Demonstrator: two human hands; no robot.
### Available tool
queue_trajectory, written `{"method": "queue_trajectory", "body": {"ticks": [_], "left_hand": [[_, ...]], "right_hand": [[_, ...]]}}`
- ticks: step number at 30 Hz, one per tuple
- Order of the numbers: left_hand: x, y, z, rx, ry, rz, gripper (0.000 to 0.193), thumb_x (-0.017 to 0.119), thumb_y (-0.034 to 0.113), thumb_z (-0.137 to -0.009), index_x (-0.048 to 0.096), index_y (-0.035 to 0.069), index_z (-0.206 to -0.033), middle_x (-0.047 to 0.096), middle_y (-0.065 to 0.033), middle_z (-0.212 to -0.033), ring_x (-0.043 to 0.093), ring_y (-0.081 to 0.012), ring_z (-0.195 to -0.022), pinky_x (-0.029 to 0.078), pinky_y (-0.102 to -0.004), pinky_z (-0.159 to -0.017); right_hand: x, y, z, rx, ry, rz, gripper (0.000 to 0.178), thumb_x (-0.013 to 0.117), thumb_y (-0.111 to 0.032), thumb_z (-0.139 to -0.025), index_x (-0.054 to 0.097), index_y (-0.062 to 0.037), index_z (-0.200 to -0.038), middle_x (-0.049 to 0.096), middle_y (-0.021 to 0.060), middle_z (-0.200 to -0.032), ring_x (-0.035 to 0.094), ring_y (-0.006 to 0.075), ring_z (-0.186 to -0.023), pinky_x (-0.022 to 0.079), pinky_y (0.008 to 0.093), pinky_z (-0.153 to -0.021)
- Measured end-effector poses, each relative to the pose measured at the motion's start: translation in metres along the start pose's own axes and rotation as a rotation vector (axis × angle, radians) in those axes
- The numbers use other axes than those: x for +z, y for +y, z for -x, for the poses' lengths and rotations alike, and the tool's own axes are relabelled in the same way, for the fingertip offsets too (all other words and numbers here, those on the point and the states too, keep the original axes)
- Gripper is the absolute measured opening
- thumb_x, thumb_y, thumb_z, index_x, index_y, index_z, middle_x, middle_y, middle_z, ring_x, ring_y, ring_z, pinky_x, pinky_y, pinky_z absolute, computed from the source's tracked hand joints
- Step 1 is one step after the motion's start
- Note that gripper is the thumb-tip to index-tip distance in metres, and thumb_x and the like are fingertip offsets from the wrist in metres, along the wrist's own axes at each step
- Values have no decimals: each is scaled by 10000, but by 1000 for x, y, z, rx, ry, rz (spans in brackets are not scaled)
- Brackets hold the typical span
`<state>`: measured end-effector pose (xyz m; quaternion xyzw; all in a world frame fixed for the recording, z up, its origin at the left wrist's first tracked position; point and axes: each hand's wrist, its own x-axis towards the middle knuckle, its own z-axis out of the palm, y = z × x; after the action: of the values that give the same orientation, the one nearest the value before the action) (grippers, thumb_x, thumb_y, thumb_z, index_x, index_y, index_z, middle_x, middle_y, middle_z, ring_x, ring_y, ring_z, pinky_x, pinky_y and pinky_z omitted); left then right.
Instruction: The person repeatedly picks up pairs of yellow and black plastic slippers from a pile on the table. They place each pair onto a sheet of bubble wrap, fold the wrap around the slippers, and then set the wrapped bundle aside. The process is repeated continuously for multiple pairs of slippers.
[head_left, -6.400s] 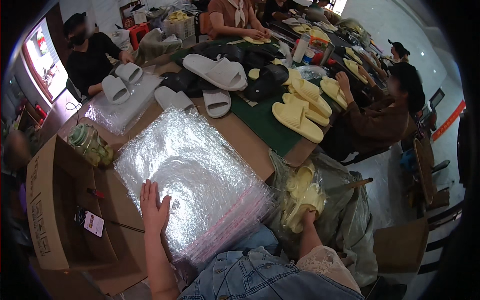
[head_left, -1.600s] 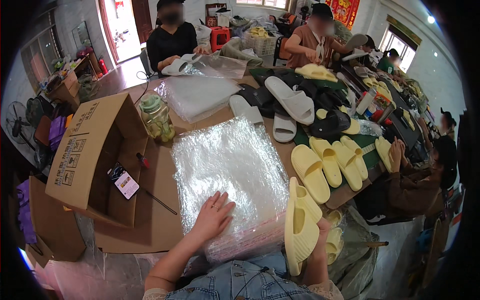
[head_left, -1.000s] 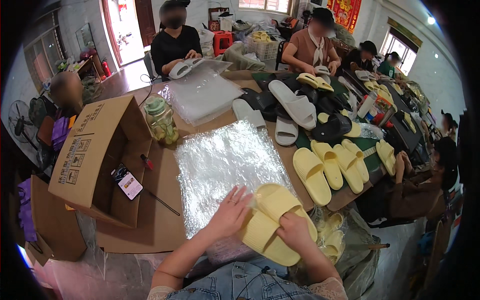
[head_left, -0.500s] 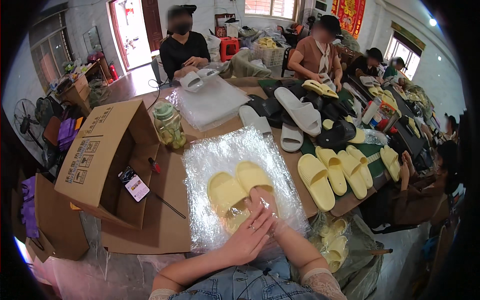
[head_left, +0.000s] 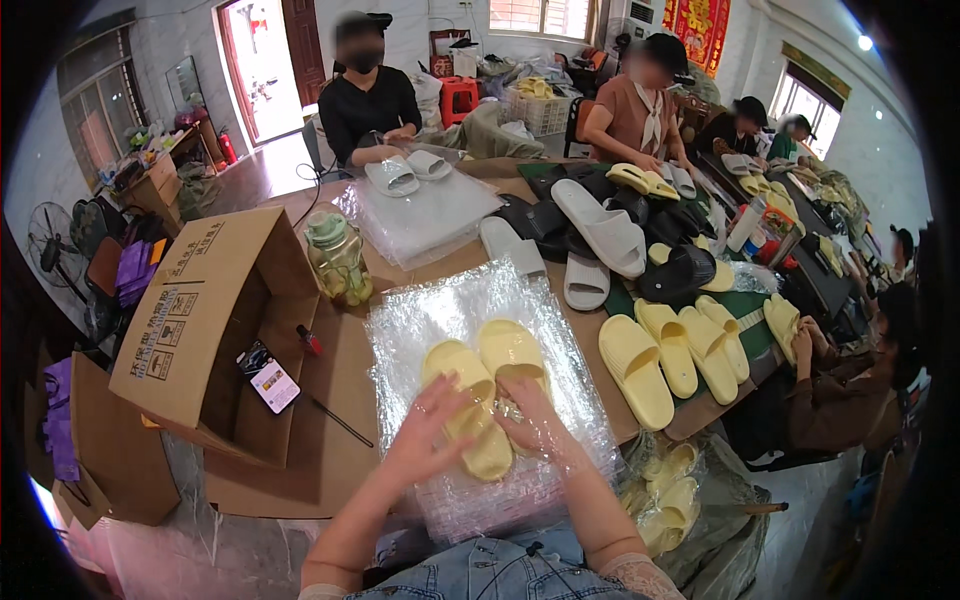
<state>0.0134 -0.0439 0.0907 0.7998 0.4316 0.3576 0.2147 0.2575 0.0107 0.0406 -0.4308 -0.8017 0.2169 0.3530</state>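
A pair of pale yellow slippers lies side by side on a stack of clear plastic bags (head_left: pixel 400 330) in front of me. The left slipper (head_left: pixel 487 450) shows its strap and heel end. My left hand (head_left: pixel 425 430) is open over its left side, fingers spread. My right hand (head_left: pixel 535 415) has its fingers around the heel part of the right slipper (head_left: pixel 511 345), which it mostly hides. Clear film wrinkles over my right hand and wrist, and shiny film covers the slippers too.
An open cardboard box (head_left: pixel 200 330) holds a phone (head_left: pixel 268 378). A glass jar (head_left: pixel 338 260) stands behind it. More yellow slippers (head_left: pixel 637 370) line the right side, with grey and black ones (head_left: pixel 600 225) beyond. Co-workers (head_left: pixel 368 100) sit around the table.
My left hand has come off my right hand and moved left, its fingers spreading. The left slipper now lies straighter, its heel end showing. Across the table, a co-worker has set down grey slippers.
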Motion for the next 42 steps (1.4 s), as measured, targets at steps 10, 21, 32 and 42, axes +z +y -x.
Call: {"method": "queue_trajectory", "body": {"ticks": [10, 21, 32, 42], "left_hand": [[47, -83, -12, -134, 220, -95, 620, 786, 357, -862, 603, 117, -1403, 440, -167, -1572, 380, -429, -1456, 347, -513, -1183], [44, -83, -9, -164, 199, -54, 653, 792, 312, -853, 572, 143, -1444, 453, -164, -1566, 405, -398, -1449, 353, -490, -1189], [42, -80, -9, -180, 192, -19, 657, 799, 344, -857, 575, 141, -1440, 460, -166, -1560, 407, -401, -1446, 364, -481, -1189], [41, -79, -10, -196, 173, -26, 664, 789, 361, -862, 567, 147, -1450, 453, -165, -1566, 390, -400, -1460, 351, -482, -1199]], "right_hand": [[24, 6, 22, 136, 95, 140, 426, 711, -212, -937, 623, -88, -1336, 590, 188, -1292, 589, 395, -1155, 496, 478, -976], [16, 1, 14, 37, 206, 59, 359, 733, -168, -896, 682, -59, -1234, 648, 219, -1060, 629, 417, -1016, 525, 494, -881], [14, 0, 16, 57, 235, 61, 317, 735, -152, -892, 704, -63, -1195, 680, 190, -1066, 663, 389, -978, 551, 471, -839], [16, 3, 17, 84, 232, 63, 289, 717, -128, -890, 723, -49, -1167, 677, 185, -1030, 658, 374, -974, 545, 450, -841]]}}
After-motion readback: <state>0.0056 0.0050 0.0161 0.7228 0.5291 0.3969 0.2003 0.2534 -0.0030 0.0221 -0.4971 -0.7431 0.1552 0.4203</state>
